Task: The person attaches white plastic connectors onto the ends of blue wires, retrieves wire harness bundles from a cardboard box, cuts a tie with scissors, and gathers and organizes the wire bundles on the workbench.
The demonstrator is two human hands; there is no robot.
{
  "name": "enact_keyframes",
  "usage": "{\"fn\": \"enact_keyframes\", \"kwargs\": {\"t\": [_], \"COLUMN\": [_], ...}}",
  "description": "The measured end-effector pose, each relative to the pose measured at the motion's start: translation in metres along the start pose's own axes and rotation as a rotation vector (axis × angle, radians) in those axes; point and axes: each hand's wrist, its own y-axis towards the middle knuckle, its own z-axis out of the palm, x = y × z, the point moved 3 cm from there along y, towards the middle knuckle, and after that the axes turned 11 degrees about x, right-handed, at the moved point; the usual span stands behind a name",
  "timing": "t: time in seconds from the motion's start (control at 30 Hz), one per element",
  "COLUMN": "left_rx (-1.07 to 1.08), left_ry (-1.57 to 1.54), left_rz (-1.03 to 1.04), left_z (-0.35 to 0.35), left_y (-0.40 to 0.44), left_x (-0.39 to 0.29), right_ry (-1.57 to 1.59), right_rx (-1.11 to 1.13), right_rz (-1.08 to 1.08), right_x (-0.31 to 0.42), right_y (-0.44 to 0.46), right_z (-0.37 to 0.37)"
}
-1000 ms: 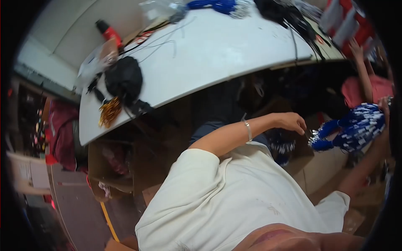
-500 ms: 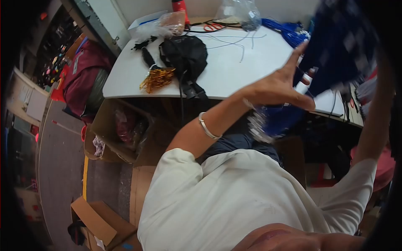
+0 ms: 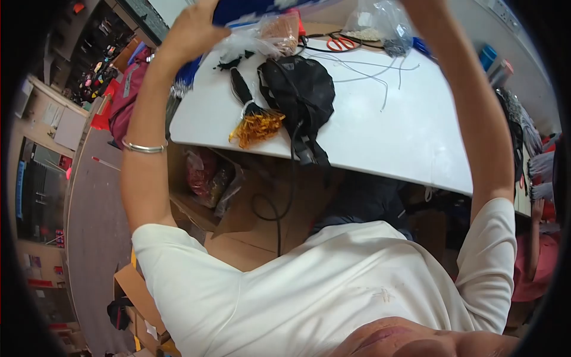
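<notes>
My left hand (image 3: 197, 28), a silver bangle on its arm, is raised at the upper left and closed on a blue bundle (image 3: 267, 11) with whitish patches. The bundle stretches along the top edge, and strands with silvery ends hang below the hand. What exactly it is remains unclear, as the top edge cuts it off. My right forearm reaches up at the right, its hand beyond the frame. Beneath, on the white table (image 3: 410, 125), lie a black bundle with gold ends (image 3: 256, 126) and a black fabric item with straps (image 3: 300, 92).
Clear plastic bags (image 3: 380, 24), orange-handled scissors (image 3: 341, 44) and thin grey wires (image 3: 383, 83) lie at the table's back. A cardboard box (image 3: 238, 217) with bagged goods stands below its front edge. Another person's arm (image 3: 533, 241) shows at the far right.
My left hand has swung from the table's right side to the upper left, drawing the blue bundle across. My right arm has moved inward from the right edge, its hand out of frame.
</notes>
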Motion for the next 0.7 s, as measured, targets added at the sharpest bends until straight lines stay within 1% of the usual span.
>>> {"fn": "enact_keyframes", "kwargs": {"t": [0.03,0.07,0.1,0.13,0.2,0.23,0.3,0.37,0.4,0.47,0.5,0.63,0.67,0.7], "left_rx": [-0.047,-0.051,-0.021,0.016,0.103,0.114,0.242,0.413,0.426,0.470,0.478,0.163,0.165,0.123], "left_ry": [0.003,0.019,-0.032,-0.088,0.002,-0.001,-0.004,-0.402,-0.402,-0.735,-0.734,-0.831,-0.826,-0.889], "left_rz": [0.041,0.030,0.072,0.118,0.085,0.093,0.118,0.006,0.009,-0.160,-0.144,-0.069,-0.058,-0.054], "left_z": [0.006,0.016,0.027,0.043,0.084,0.101,0.134,0.150,0.148,0.147,0.145,0.120,0.115,0.109], "left_y": [-0.010,-0.011,-0.013,-0.015,-0.017,-0.023,-0.040,-0.040,-0.039,-0.031,-0.024,-0.007,-0.001,0.005], "left_x": [0.008,0.020,0.030,0.041,0.072,0.078,0.083,0.099,0.104,0.117,0.114,0.104,0.102,0.099], "right_ry": [0.015,-0.021,-0.059,-0.166,-0.165,-0.137,-0.108,-0.112,-0.117,-0.130,-0.133,-0.455,-0.454,-0.411], "right_rx": [0.006,-0.132,-0.266,-0.160,-0.062,-0.036,-0.123,-0.111,-0.085,-0.046,-0.059,-0.167,-0.172,-0.150], "right_rz": [-0.003,0.074,0.156,0.201,0.377,0.491,0.673,0.690,0.706,0.726,0.715,0.593,0.582,0.645], "right_x": [-0.016,-0.033,-0.056,-0.093,-0.128,-0.141,-0.169,-0.165,-0.162,-0.156,-0.154,-0.143,-0.143,-0.144], "right_y": [-0.014,-0.042,-0.060,-0.034,-0.075,-0.088,-0.116,-0.118,-0.117,-0.122,-0.125,-0.142,-0.142,-0.145], "right_z": [0.001,0.007,-0.001,-0.086,-0.081,-0.091,-0.121,-0.121,-0.118,-0.117,-0.118,-0.122,-0.124,-0.128]}}
